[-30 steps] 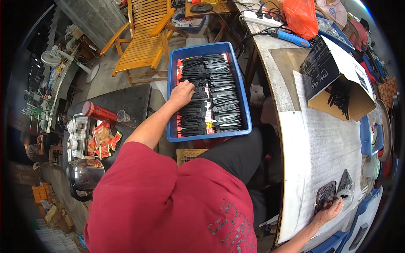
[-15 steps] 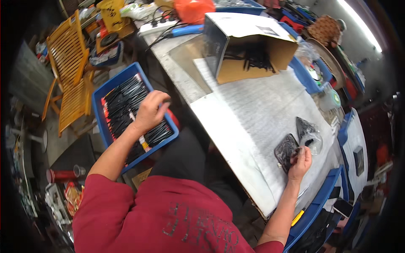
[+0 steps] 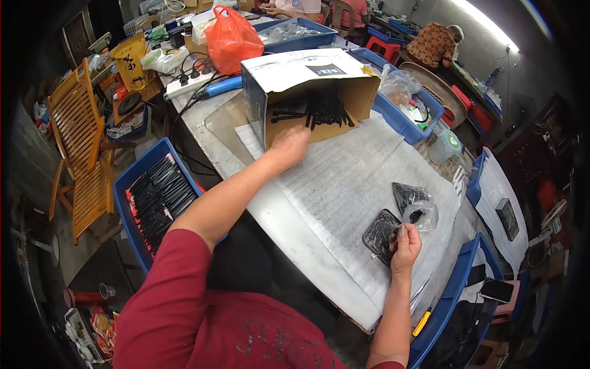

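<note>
My left hand (image 3: 291, 147) is at the mouth of an open cardboard box (image 3: 253, 111) lying on its side, its curled fingers up against the thin black rods (image 3: 329, 109) inside. Whatever those fingers grip is hidden. On the right of the table, my right hand (image 3: 406, 248) is pinched above a small dark tray (image 3: 380, 232) of tiny black parts; what lies between its fingertips is too small to make out. Just beyond it sits a clear plastic bag (image 3: 413, 202) with black pieces in it.
A blue bin (image 3: 128, 178) of black rods stands left of the table. White foam sheet (image 3: 344, 184) covers the tabletop. An orange bag (image 3: 232, 42), a power strip (image 3: 189, 85) and a blue-handled tool (image 3: 222, 87) lie behind. A blue tray (image 3: 452, 295) flanks the right edge. People sit farther back.
My left hand has gone from above the blue bin up and right to the box opening. My right hand stays by the small dark tray. The whole view has shifted, showing more of the room's back.
</note>
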Demonstrator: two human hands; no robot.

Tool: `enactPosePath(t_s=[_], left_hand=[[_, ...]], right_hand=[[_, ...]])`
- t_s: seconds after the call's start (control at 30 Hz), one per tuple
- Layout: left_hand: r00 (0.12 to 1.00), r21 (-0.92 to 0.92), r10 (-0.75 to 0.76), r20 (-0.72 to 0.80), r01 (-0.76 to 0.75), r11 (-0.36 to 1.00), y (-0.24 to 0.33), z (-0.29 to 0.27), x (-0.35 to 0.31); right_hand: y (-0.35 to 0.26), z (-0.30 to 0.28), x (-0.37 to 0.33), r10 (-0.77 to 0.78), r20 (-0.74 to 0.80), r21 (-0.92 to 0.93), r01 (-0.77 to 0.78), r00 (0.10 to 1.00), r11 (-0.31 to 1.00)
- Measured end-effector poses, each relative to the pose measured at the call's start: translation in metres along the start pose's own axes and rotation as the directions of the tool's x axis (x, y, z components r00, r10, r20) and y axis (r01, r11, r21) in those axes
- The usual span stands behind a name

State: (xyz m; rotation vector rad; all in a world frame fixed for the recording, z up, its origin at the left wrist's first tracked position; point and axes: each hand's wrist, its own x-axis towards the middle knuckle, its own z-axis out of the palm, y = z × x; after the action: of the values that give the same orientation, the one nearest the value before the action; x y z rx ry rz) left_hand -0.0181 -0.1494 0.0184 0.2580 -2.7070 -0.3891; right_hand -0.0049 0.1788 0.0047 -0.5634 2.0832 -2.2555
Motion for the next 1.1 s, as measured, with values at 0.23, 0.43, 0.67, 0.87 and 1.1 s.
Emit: enactPosePath(t_s=[0.23, 0.43, 0.67, 0.87, 1.1], left_hand=[[0.954, 0.051, -0.285, 0.092, 0.281, 0.958, 0.006, 0.011, 0.055], [0.896, 0.000, -0.426, 0.125, 0.430, 0.903, 0.004, 0.012, 0.067], [0.898, -0.145, -0.411, 0.160, 0.433, 0.890, -0.011, 0.012, 0.054], [0.936, -0.236, -0.324, 0.139, 0.349, 0.907, -0.014, 0.006, 0.024], [0.995, -0.586, -0.015, 0.102, 0.072, 0.807, 0.035, -0.027, -0.046]], right_hand=[[-0.002, 0.004, -0.001, 0.011, -0.010, -0.040, -0.012, 1.000, 0.999], [0.001, 0.002, -0.002, 0.016, 0.013, -0.105, -0.014, 1.000, 0.994], [0.000, 0.006, -0.001, -0.005, 0.017, -0.091, 0.006, 1.000, 0.996], [-0.001, 0.003, -0.003, 0.006, 0.047, -0.117, 0.000, 0.999, 0.993], [0.003, 0.000, -0.001, -0.063, 0.042, -0.210, 0.070, 0.997, 0.975]])
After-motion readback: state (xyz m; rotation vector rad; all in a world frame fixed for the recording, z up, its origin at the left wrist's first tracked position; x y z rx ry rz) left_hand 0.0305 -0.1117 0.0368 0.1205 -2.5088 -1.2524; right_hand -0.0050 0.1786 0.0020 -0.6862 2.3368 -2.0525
